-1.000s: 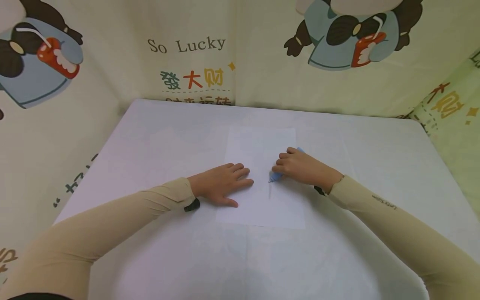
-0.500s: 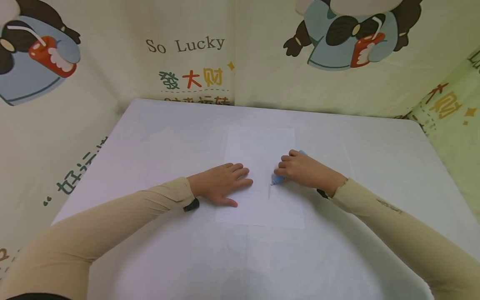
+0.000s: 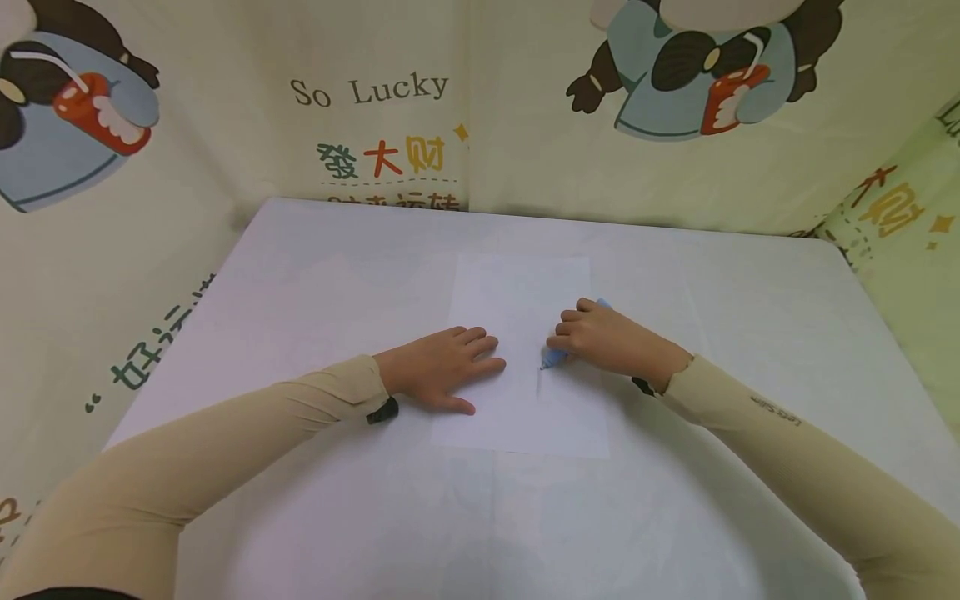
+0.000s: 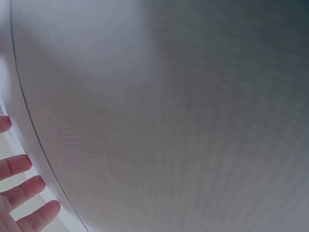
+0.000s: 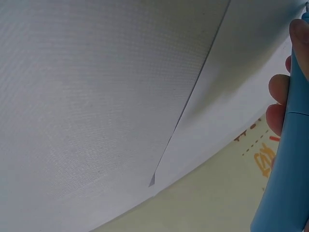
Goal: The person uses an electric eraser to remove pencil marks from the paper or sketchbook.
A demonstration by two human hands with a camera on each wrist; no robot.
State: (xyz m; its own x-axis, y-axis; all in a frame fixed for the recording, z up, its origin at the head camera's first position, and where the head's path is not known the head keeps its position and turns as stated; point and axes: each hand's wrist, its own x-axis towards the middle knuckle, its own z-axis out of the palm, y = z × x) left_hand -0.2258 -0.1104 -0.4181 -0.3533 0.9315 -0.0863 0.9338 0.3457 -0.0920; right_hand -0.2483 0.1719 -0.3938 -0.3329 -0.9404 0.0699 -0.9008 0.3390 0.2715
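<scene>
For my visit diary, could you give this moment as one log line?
left grip: spread over paper | right grip: holds blue pen | faint line: near pen tip

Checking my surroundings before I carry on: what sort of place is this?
Probably a small screened-off indoor work booth: cream hangings printed with cartoons and lettering enclose the far end and sides of a white table, where a sheet of paper lies.
</scene>
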